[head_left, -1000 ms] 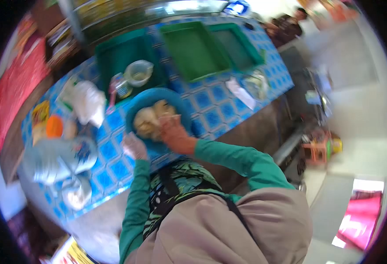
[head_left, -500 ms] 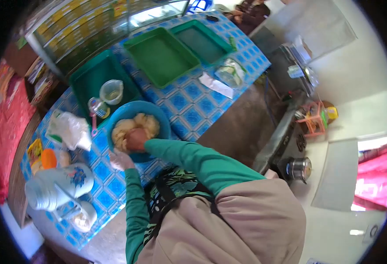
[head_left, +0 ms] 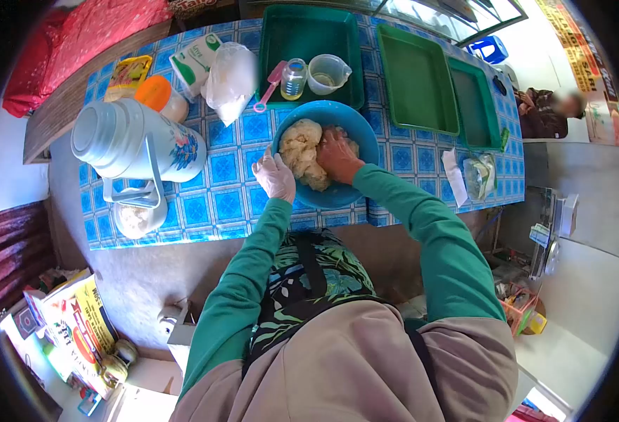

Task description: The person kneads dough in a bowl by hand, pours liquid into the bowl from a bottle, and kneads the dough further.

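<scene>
A blue basin [head_left: 369,130] stands on the table and holds a lumpy mass of pale dough [head_left: 301,151]. My left hand [head_left: 274,176], in a thin whitish glove, grips the basin's near left rim. Pushed into the right part of the dough is my right hand [head_left: 338,156], its fingers curled into it and partly hidden. Just beyond the basin, a green tray [head_left: 309,35] carries a clear measuring cup [head_left: 328,74] and a small glass jar [head_left: 294,79] with yellowish liquid. A pink measuring spoon [head_left: 272,86] lies across the tray's near edge.
Left of the basin are a plastic bag of white powder [head_left: 230,77], an orange-lidded jar [head_left: 156,95], a large flowered thermos [head_left: 140,141] and a tub of white stuff [head_left: 137,216]. Two more green trays [head_left: 418,81] lie to the right. A person [head_left: 545,112] sits at the far right.
My view has turned, so the table now lies level across it. My right hand still works in the dough, and my left hand stays at the basin's rim.
</scene>
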### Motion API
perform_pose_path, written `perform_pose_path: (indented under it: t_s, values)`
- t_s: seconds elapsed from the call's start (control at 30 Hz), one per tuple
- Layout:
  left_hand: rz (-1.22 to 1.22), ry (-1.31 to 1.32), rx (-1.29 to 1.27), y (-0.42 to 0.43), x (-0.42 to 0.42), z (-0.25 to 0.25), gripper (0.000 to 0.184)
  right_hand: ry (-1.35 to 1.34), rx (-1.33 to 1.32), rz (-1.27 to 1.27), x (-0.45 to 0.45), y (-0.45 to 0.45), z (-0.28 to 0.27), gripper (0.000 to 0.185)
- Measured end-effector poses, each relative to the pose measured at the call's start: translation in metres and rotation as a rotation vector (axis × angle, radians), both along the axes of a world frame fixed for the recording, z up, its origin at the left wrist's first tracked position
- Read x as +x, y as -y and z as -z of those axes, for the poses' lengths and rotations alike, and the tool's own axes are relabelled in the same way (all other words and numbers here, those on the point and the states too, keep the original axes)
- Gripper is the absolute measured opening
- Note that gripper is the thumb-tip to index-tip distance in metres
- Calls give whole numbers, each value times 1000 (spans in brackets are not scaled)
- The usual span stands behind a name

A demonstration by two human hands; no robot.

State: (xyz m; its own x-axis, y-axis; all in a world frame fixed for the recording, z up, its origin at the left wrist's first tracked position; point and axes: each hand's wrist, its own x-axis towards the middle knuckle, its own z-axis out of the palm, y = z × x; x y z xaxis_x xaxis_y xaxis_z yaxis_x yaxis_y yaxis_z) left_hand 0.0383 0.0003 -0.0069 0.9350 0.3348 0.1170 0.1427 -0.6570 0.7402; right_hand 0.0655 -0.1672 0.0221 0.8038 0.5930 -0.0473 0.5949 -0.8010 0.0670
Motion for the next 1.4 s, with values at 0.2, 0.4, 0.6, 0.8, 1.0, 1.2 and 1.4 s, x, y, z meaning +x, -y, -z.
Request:
perform_pose_path:
  t_s: [0.2, 0.4, 0.6, 0.8, 1.0, 1.2, 1.4]
  values:
    - [-161, -87, -73, 11, 0, -4, 26, -247, 263, 592, 9, -15, 14, 20]
    - [-96, -79, -18, 3, -3, -8, 27, -581, 410, 539, -13, -5, -51, 47]
    - [-45, -2, -52, 2, -3, -3, 28, 34, -191, -29, -37, -21, -54, 57]
    - [-13, 40, 7, 0, 0, 8, 29, -64, -304, -154, 4, -57, -8, 32]
    - [-94, -166, -70, 5, 2, -8, 28, -185, -103, 124, 23, -56, 15, 17]
    - [-87, -221, 6, 1, 2, -9, 28, -402, 519, 253, 19, 4, -35, 11]
    - [-87, -103, 31, 4, 1, -2, 27, -94, 412, 183, -31, 48, -45, 19]
